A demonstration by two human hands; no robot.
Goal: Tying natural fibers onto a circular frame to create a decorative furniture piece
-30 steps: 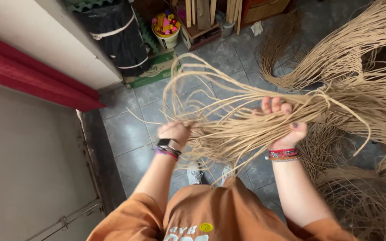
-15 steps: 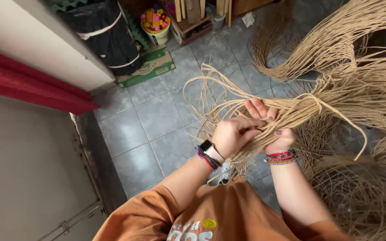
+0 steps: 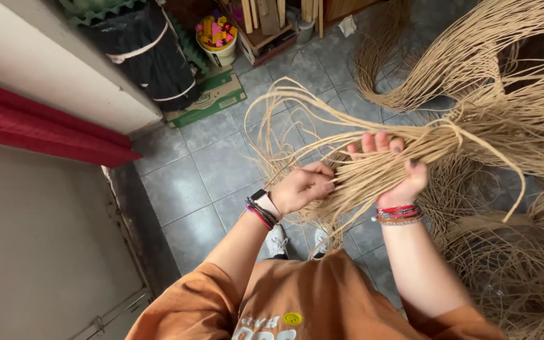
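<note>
Since a second ago, the left hand (image 3: 302,187) is coming in from the left and is now sitting close beside the right hand (image 3: 393,169), its fingers pinching into the strands (image 3: 373,170) near the bundle's lower end. That right hand is cupping the bundle from below, palm up, fingers curling loosely around it. Strands are stretching from both hands up and to the right toward a big heap (image 3: 511,126), while loose ends are looping out over the tiled floor (image 3: 215,170). Bracelets (image 3: 399,214) are circling the right wrist, and a watch (image 3: 263,203) is sitting on the left one.
</note>
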